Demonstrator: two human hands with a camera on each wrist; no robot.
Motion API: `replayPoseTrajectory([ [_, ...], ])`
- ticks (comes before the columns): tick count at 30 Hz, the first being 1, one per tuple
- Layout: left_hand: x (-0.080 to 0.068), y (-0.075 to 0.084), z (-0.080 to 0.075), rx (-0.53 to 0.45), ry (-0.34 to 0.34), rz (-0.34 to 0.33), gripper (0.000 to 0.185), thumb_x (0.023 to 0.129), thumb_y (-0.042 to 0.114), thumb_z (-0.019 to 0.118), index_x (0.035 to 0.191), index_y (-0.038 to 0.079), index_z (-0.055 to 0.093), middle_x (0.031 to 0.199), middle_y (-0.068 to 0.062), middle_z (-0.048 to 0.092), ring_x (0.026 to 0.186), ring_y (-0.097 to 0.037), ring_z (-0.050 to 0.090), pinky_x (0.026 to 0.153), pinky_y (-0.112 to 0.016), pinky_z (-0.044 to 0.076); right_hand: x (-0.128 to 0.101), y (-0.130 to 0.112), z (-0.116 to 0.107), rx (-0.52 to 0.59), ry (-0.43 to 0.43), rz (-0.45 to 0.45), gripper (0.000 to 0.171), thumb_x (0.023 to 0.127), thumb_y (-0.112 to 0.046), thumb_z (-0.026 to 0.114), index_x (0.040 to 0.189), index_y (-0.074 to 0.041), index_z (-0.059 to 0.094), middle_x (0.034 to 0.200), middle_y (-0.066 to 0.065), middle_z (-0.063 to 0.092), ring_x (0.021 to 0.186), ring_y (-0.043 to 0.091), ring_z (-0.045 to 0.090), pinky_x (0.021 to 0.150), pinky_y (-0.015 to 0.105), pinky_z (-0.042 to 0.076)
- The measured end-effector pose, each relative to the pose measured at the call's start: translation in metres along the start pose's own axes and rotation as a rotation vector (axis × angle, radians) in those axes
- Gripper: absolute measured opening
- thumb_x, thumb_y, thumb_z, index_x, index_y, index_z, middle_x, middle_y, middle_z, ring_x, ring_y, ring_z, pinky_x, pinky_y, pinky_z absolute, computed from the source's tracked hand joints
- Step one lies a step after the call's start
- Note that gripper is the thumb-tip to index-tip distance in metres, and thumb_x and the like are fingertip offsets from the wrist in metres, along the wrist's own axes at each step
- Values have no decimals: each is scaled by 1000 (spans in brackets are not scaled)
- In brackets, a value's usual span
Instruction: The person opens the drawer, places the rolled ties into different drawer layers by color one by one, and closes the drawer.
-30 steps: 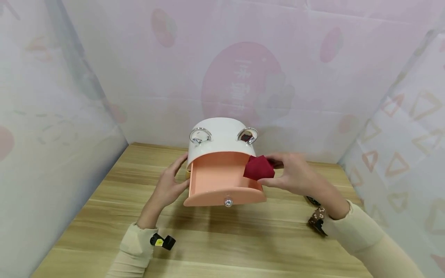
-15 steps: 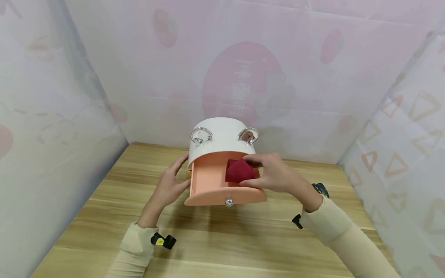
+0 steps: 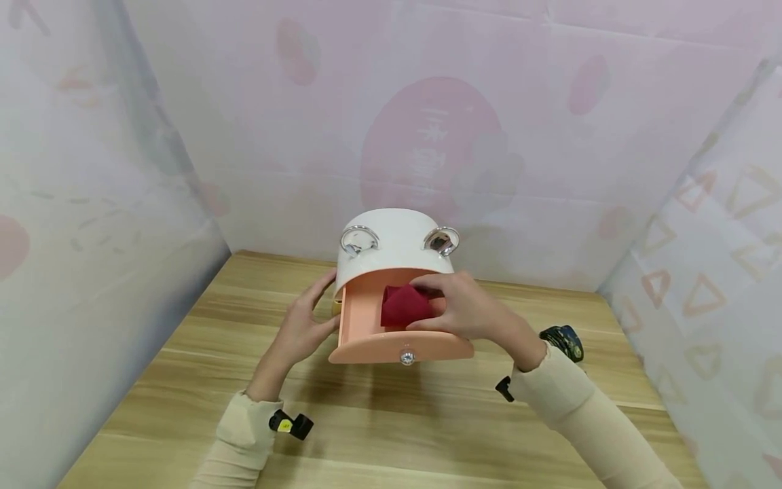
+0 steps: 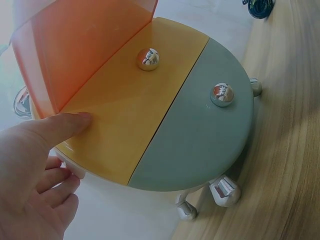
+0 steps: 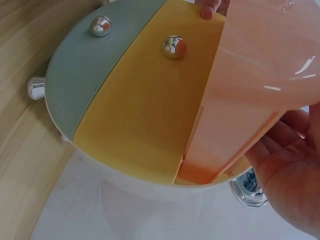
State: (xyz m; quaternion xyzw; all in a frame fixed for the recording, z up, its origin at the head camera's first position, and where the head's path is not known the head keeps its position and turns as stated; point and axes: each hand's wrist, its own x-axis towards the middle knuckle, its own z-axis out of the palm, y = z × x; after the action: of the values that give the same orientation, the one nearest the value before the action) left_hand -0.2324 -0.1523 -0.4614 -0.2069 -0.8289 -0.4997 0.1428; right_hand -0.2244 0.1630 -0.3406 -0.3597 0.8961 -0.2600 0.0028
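Hands, both engaged. By the right hand (image 3: 470,309), a red cloth (image 3: 400,307) is pinched between thumb and fingers, inside the pulled-out orange drawer (image 3: 363,349); whether the drawer floor is touched cannot be told. By the left hand (image 3: 303,331), the edge of a white case (image 3: 391,231) is gripped: thumb laid on the yellow drawer front (image 4: 135,110), other fingers bent at the side.

Risks, as judged: the cloth could be snagged under the arched roof if it is let go bunched up. The case could be tipped forward if the extended drawer is leaned on and the left grip is slackened.

Access is limited by the roof at the back, by the raised front with its silver knob (image 3: 407,357), and at the right by the hand itself. Below, the green drawer front (image 4: 195,135) is seen closed, above silver feet (image 4: 225,191). On the bench (image 3: 183,407), near the right sleeve (image 3: 568,397), a dark patterned object (image 3: 562,341) is seen; it could be brushed by that arm. Everything is backed by a pink printed sheet (image 3: 427,149).
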Motion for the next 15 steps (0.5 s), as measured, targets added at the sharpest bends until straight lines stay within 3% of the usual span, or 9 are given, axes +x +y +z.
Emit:
replayPoseTrajectory([
  [15,1,2,1,12,5,-3,86,88,2,84,162,9,42,162,-20,49,153,-40,44,127,-58,38,3,1,2,-8,-57,14,57,84,-34,91,133,-12,71,117,-2,78,98,8,71,84,25,62],
])
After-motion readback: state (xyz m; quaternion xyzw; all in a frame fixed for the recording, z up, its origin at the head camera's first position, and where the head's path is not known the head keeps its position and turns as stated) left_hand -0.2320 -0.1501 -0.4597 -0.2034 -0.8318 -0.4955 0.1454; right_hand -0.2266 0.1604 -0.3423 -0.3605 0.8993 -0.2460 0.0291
